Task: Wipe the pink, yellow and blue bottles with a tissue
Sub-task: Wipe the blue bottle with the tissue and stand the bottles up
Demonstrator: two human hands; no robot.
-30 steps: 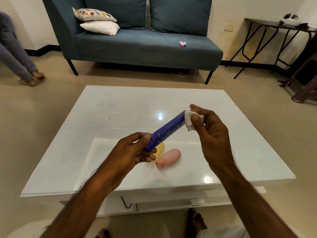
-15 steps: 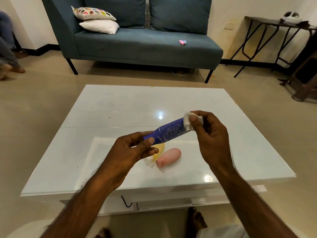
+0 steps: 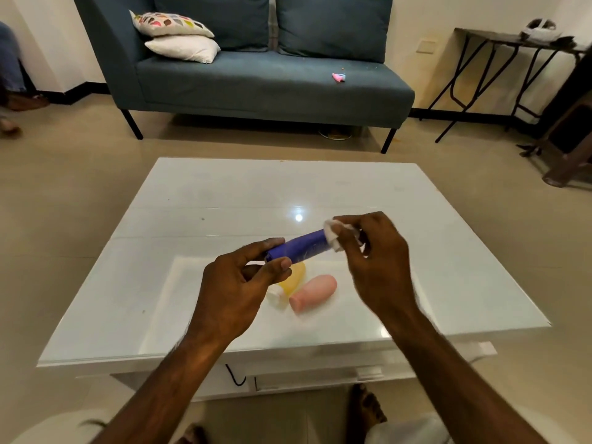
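Note:
A blue bottle (image 3: 301,248) is held nearly level above the white table (image 3: 192,219). My left hand (image 3: 237,290) pinches its near end between thumb and fingers. My right hand (image 3: 374,261) presses a white tissue (image 3: 331,233) around the bottle's far end, which the tissue hides. Below the blue bottle, a pink bottle (image 3: 312,293) lies on its side on the table. To its left lies a yellow bottle (image 3: 293,278) with a white cap, partly hidden by my left hand.
A blue sofa (image 3: 256,81) with two pillows (image 3: 179,36) stands beyond the table. A dark side table (image 3: 512,43) is at the back right. A person's legs (image 3: 12,75) show at the far left. My feet are below the table's near edge.
The blue bottle has dropped from a steep tilt to nearly level. My right hand with the tissue has come down and slid along its far end. The person at left has moved away.

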